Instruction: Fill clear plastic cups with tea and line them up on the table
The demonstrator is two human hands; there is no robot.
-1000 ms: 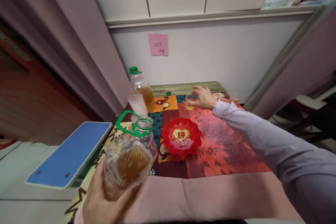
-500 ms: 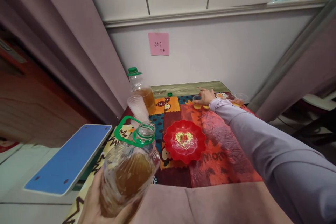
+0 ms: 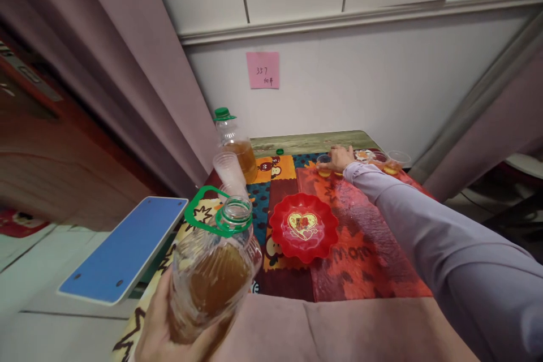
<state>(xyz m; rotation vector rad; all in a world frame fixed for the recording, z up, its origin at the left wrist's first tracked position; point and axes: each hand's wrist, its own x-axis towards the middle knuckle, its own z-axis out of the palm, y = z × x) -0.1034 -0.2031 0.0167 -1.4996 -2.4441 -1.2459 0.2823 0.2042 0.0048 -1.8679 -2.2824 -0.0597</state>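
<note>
My left hand [image 3: 169, 317] is wrapped round the lower part of a clear plastic jug [image 3: 220, 277]. It is uncapped, with a green handle at the neck and brown liquid inside, and leans slightly right. At the table's far right, my right hand [image 3: 340, 157] has its fingers down on a small clear plastic cup [image 3: 324, 166] holding a little amber liquid. Part of another cup shows under that hand. More clear cups [image 3: 392, 163] with some liquid stand to its right. A red scalloped dish [image 3: 304, 228] with a gold heart lies between my hands.
Behind the held jug are a leaning stack of clear cups [image 3: 229, 169] and a second jug [image 3: 244, 158] with its green cap on. A loose green cap [image 3: 279, 151] lies near the back edge. A blue board [image 3: 127, 249] stands left of the patterned table.
The view has shifted slightly, moving the scene to the right. My right hand's raised fingers have come down at the cups. My left hand still holds the jug.
</note>
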